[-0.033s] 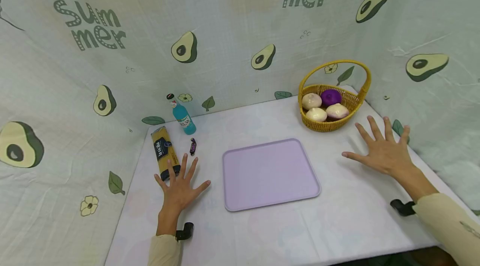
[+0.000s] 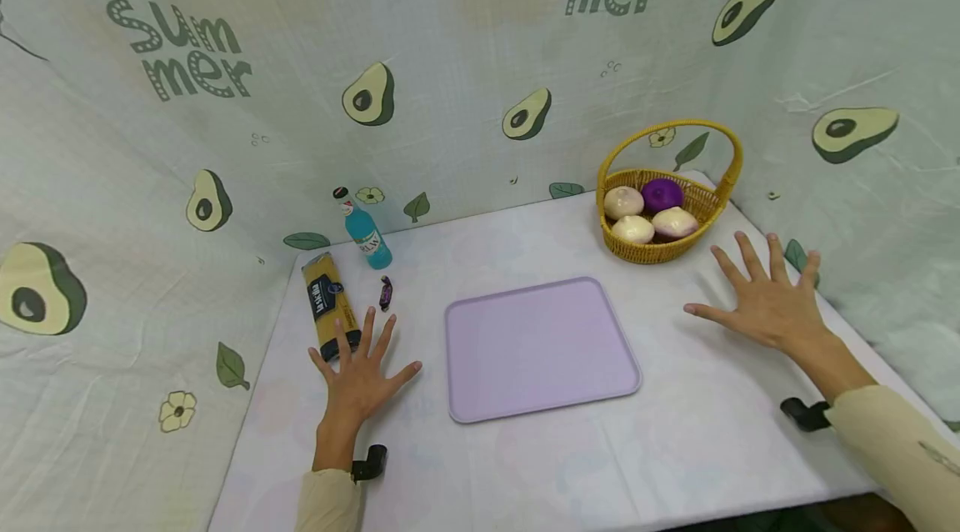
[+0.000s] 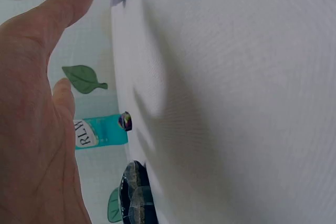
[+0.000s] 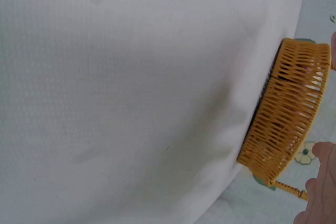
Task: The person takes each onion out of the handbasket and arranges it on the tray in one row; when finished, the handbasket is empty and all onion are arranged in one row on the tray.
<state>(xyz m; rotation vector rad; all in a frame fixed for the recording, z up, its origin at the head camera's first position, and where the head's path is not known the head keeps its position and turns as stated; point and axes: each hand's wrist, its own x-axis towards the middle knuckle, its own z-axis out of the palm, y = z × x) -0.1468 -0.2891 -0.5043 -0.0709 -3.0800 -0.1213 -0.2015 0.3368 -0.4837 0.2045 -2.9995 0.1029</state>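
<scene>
My left hand [image 2: 360,373] lies flat on the white tablecloth with its fingers spread, holding nothing. Its fingertips reach the near end of a yellow and black pasta packet [image 2: 328,303]. Just beyond are a small dark wrapped sweet [image 2: 386,293] and a blue bottle [image 2: 366,236]. In the left wrist view the palm [image 3: 37,108] fills the left side, with the bottle [image 3: 100,132] and sweet [image 3: 125,120] behind it. My right hand [image 2: 765,298] rests open and spread on the cloth, just in front of a yellow wicker basket [image 2: 652,253]. The basket [image 4: 286,114] also shows in the right wrist view.
A lilac tray [image 2: 540,347] lies between my hands. The basket holds a purple onion [image 2: 662,194] and three pale ones [image 2: 624,202]. Avocado-print cloth walls close in the back and both sides. The table's front edge runs along the bottom.
</scene>
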